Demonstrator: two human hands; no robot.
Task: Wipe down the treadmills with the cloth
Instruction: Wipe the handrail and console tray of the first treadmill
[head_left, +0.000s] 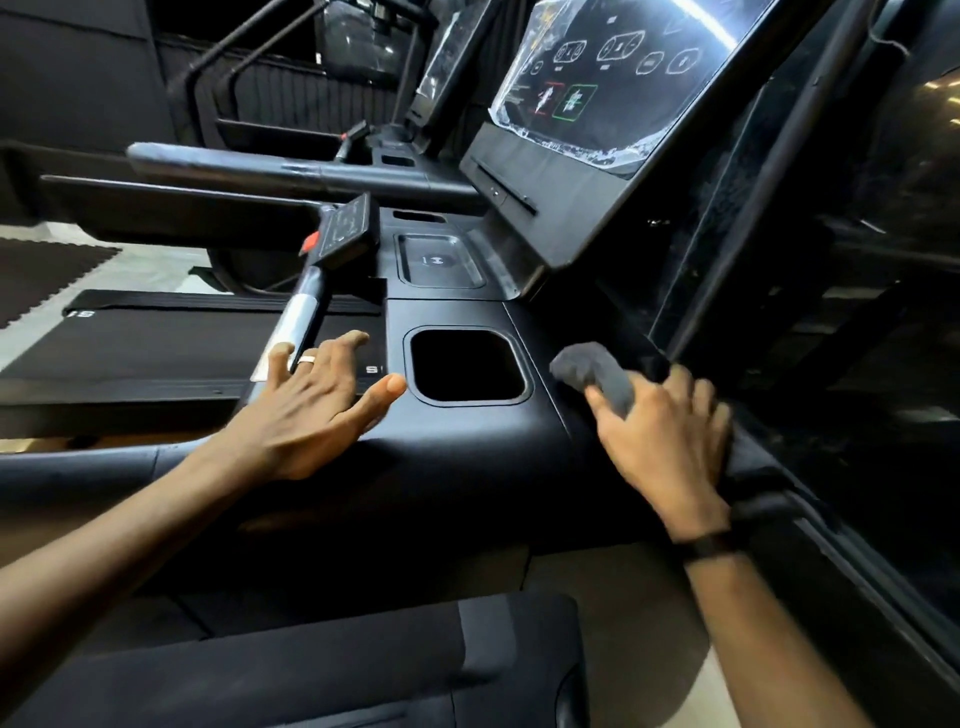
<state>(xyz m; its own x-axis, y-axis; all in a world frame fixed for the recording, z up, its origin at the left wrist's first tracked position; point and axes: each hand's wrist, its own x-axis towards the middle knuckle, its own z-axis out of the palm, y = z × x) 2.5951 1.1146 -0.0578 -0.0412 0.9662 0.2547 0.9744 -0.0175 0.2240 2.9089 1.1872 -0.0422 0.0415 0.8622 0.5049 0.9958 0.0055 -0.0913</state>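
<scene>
Fingers of the right hand (670, 436) curl over a dark grey cloth (597, 376), holding it against the right edge of the treadmill console (467, 447); a bunched end of the cloth pokes out past the fingertips toward the screen, and the rest runs under the palm and down along the console's side, where it blends into the black surface and its edge is hard to trace. How the thumb sits on the cloth cannot be told — the hand is blurred. Left hand (311, 410) lies flat with fingers spread and straight, palm on the console just left of the rectangular cup holder (467, 366), its fingertips reaching toward the silver handlebar (298, 322); a ring (306, 359) shows on one finger. The cloth lies right of the cup holder, well apart from the left hand. A dark band (709, 545) wraps the right wrist. Above the cup holder sits a shallow tray (441, 262), and beyond it the tilted display screen (608, 78), with wrinkled plastic film over it and its top cut off by the frame. A control pad with a red button (343, 231) tops the handlebar. Another treadmill's belt (171, 343) lies to the left — its far parts are dim
</scene>
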